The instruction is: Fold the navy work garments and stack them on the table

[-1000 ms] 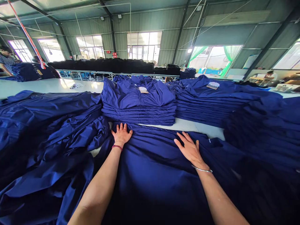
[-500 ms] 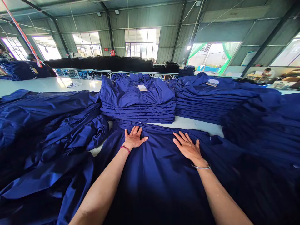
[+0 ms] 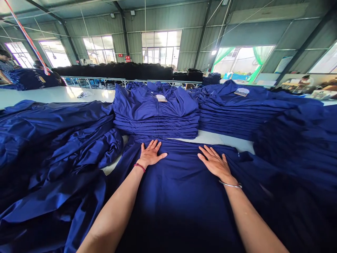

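Observation:
My left hand lies flat on a navy blue work garment, its fingers spread, a red cord bracelet on the wrist. My right hand also presses palm-down on the same cloth farther right, with a silver bangle on its wrist. Neither hand grips the fabric. Just beyond my fingertips stands a neat stack of folded navy garments with a white tag on top. The garment's far edge lies against the foot of that stack.
A second folded stack sits to the right, and loose navy garments heap up on the left. Dark piles lie at the right. A white work table shows between them. A co-worker stands at the far left, beyond a long metal rail.
My left hand has slid rightward across the cloth since the oldest frame. My right hand has shifted only slightly. The stacks look unmoved, apart from a small shift of the whole view.

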Demonstrator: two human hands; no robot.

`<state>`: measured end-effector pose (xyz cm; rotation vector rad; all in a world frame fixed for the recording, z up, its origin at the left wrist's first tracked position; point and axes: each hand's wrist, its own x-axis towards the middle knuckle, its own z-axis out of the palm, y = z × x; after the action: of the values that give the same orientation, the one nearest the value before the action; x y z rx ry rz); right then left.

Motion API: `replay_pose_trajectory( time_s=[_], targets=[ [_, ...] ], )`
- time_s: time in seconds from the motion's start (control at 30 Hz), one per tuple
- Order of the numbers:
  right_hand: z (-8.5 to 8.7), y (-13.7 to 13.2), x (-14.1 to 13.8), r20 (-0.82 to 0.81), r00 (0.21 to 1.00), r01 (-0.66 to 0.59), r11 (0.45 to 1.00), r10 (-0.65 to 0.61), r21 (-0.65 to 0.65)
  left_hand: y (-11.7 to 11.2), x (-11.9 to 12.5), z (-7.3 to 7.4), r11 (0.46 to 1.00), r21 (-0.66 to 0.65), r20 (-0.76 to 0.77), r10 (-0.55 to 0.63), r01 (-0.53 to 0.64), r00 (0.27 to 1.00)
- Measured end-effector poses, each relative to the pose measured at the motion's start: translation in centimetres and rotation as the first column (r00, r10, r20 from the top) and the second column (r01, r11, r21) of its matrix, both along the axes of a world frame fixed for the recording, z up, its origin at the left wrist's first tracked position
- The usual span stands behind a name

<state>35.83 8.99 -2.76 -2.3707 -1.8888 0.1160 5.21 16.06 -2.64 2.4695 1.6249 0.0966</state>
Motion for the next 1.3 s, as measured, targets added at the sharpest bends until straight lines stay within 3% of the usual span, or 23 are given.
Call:
replay_pose_trajectory(
  time_s=[0.7,1.0,1.17,1.3],
  targets=[
    [-0.5,0.8,0.8,0.014,0.999,-0.046,0.996,0.046,0.074,-0.4,0.5,0.3,1.000,0.008,0.000,0.023,-0.023,1.000],
    [-0.5,0.8,0.5,0.041,0.998,-0.037,0.999,0.037,0.011,0.0,0.4,-0.3,0.999,0.038,-0.009,0.022,-0.021,1.000],
    [1.0,0.9,-0.7,0.072,0.997,0.001,0.997,0.005,-0.075,-0.4,0.6,-0.3,0.995,0.089,-0.010,0.045,-0.044,0.999],
    [3.3,-0.4,-4.1,0.203,0.977,0.086,0.988,-0.060,-0.125,-1.8,1.1,1.2,0.966,0.242,-0.040,0.101,-0.088,0.994]
  ],
)
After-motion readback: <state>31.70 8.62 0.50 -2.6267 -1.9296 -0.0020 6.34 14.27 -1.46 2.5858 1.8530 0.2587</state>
